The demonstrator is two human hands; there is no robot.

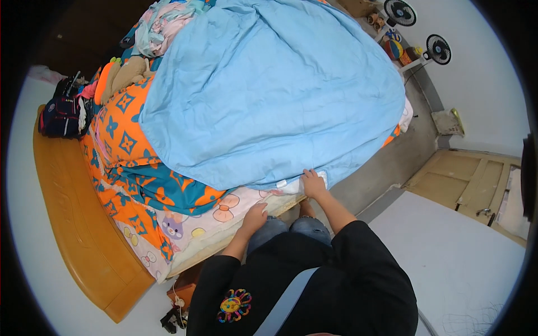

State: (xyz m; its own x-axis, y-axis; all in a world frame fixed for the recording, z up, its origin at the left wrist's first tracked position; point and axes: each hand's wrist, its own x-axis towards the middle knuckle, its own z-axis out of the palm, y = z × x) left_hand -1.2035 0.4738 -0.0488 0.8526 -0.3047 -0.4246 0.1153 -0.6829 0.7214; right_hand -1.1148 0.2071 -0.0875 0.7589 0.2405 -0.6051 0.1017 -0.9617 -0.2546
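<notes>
A wide light blue bed cover (280, 95) lies wrinkled across most of the bed, its rounded near edge hanging by my legs. My right hand (314, 183) is at that near edge, its fingers closed over the cloth next to a white patch (323, 176). A small white tag (281, 184) sticks out along the same edge. Lower and to the left, my left hand (256, 217) hovers by the mattress side, apart from the cover, with nothing seen in it. Under the cover's near edge shows a pale pink sheet (241, 197) with bows and cartoon figures.
Orange and teal patterned bedding (126, 134) bunches by the wooden headboard (73, 224). A dark backpack (60, 115), a beige plush toy (128, 75) and crumpled clothes (162, 28) lie along the far left. Two fans (438, 49) stand at the far right, near a wooden door (465, 179).
</notes>
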